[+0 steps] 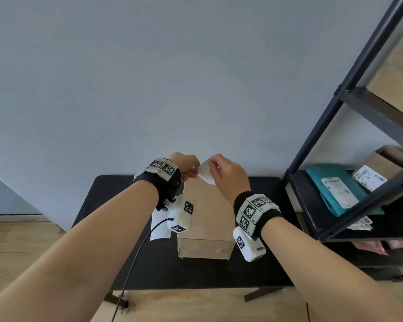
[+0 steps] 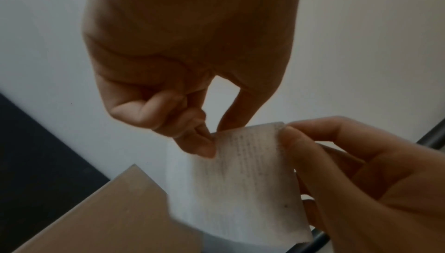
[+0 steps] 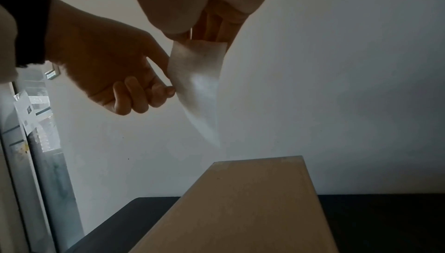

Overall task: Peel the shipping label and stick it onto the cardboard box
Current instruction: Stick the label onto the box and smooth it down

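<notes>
Both hands are raised above a brown cardboard box (image 1: 205, 217) that stands on the black table (image 1: 116, 252). Between them hangs a small white shipping label (image 1: 205, 174), faintly printed and slightly curled. My left hand (image 1: 193, 169) pinches the label's upper left corner with thumb and forefinger (image 2: 207, 148). My right hand (image 1: 211, 165) grips its upper right edge, thumb in front and fingers behind. In the left wrist view the label (image 2: 248, 177) hangs just past the box's corner (image 2: 108, 219). The right wrist view shows the label (image 3: 197, 78) well above the box top (image 3: 240, 209), not touching it.
A white sheet (image 1: 159, 226) lies on the table left of the box. At the right stands a dark metal shelf (image 1: 330, 205) holding teal mailers (image 1: 335, 189) with labels and an open carton (image 1: 386, 159). A plain wall rises behind the table; a cable (image 1: 135, 259) hangs from my left wrist.
</notes>
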Demonstrator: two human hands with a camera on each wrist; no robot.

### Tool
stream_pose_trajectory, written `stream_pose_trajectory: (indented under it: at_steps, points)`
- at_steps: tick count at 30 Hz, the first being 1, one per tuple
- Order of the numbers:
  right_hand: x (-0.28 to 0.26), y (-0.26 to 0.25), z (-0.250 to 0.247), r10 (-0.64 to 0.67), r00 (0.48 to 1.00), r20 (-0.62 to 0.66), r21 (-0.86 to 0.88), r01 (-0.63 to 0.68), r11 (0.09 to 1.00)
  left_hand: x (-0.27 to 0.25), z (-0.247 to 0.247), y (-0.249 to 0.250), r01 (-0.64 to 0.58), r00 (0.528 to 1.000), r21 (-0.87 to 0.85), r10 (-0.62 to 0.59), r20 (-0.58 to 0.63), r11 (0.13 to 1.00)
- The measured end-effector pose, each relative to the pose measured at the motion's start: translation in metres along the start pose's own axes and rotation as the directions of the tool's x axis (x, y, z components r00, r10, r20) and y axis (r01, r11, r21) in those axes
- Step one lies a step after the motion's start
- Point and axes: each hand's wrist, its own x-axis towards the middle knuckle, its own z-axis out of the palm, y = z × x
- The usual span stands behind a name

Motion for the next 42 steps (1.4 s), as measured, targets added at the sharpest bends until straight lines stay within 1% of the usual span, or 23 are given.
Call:
stream_pose_trajectory:
  at_steps: [2,5,7,9,11,13,14,15,17,18,19,21,24,26,30,32,35,42]
  points:
    - [-0.003,0.002,0.000,-0.019,1.000,0.006,-0.017,0.020,1.000,0.000,0.001,0.001,0.015,1.000,0.007,-0.015,-0.023,1.000]
    - [-0.007,0.005,-0.002,0.024,0.999,0.046,-0.024,-0.023,0.999,0.004,0.000,-0.002,0.016,0.998,-0.023,-0.017,-0.055,1.000]
    - [-0.009,0.008,-0.004,0.052,0.997,0.060,-0.026,-0.051,0.998,0.007,-0.001,-0.006,-0.013,0.998,-0.035,0.011,-0.062,0.999]
    - [-0.010,0.012,-0.007,0.095,0.994,0.061,0.003,-0.095,0.995,0.010,-0.002,-0.011,-0.055,0.997,-0.037,0.053,-0.053,0.998]
    - [-0.010,0.019,-0.008,0.186,0.982,0.042,0.072,-0.188,0.979,0.014,-0.002,-0.017,-0.089,0.996,-0.047,0.088,-0.027,0.995]
    - [-0.009,0.030,-0.006,0.311,0.950,0.040,0.147,-0.313,0.938,0.017,-0.002,-0.023,-0.104,0.995,-0.054,0.104,0.000,0.993]
    - [-0.008,0.035,-0.004,0.375,0.925,0.061,0.188,-0.380,0.906,0.018,-0.002,-0.026,-0.108,0.994,-0.058,0.109,0.017,0.993]
    - [-0.007,0.041,0.000,0.436,0.894,0.105,0.230,-0.449,0.863,0.018,-0.001,-0.029,-0.109,0.993,-0.062,0.111,0.032,0.992]
    - [-0.007,0.048,0.007,0.528,0.812,0.247,0.310,-0.583,0.751,0.019,0.000,-0.035,-0.110,0.992,-0.065,0.114,0.061,0.992]
    - [-0.007,0.050,0.011,0.546,0.775,0.316,0.352,-0.631,0.691,0.020,0.001,-0.038,-0.111,0.991,-0.059,0.115,0.074,0.992]
    - [-0.007,0.051,0.014,0.551,0.751,0.365,0.393,-0.660,0.640,0.021,0.002,-0.041,-0.112,0.990,-0.052,0.116,0.087,0.992]
    - [-0.009,0.051,0.017,0.554,0.729,0.403,0.427,-0.685,0.591,0.023,0.004,-0.047,-0.108,0.988,-0.043,0.112,0.108,0.993]
    - [-0.015,0.054,0.022,0.559,0.718,0.416,0.395,-0.696,0.600,0.026,0.007,-0.056,-0.112,0.983,-0.005,0.112,0.145,0.994]
    - [-0.020,0.057,0.026,0.570,0.708,0.417,0.379,-0.706,0.598,0.028,0.011,-0.062,-0.130,0.979,0.050,0.120,0.166,0.990]
    - [-0.034,0.065,0.033,0.607,0.687,0.399,0.354,-0.726,0.589,0.034,0.020,-0.074,-0.143,0.980,0.191,0.112,0.165,0.971]
    - [-0.041,0.067,0.037,0.616,0.683,0.393,0.301,-0.728,0.616,0.037,0.025,-0.080,-0.139,0.982,0.201,0.110,0.152,0.970]
    - [-0.048,0.068,0.042,0.630,0.676,0.381,0.228,-0.730,0.645,0.040,0.031,-0.089,-0.129,0.989,0.193,0.112,0.100,0.973]
    - [-0.053,0.067,0.053,0.656,0.653,0.379,0.103,-0.734,0.671,0.049,0.041,-0.101,-0.072,0.997,0.253,0.069,0.020,0.965]
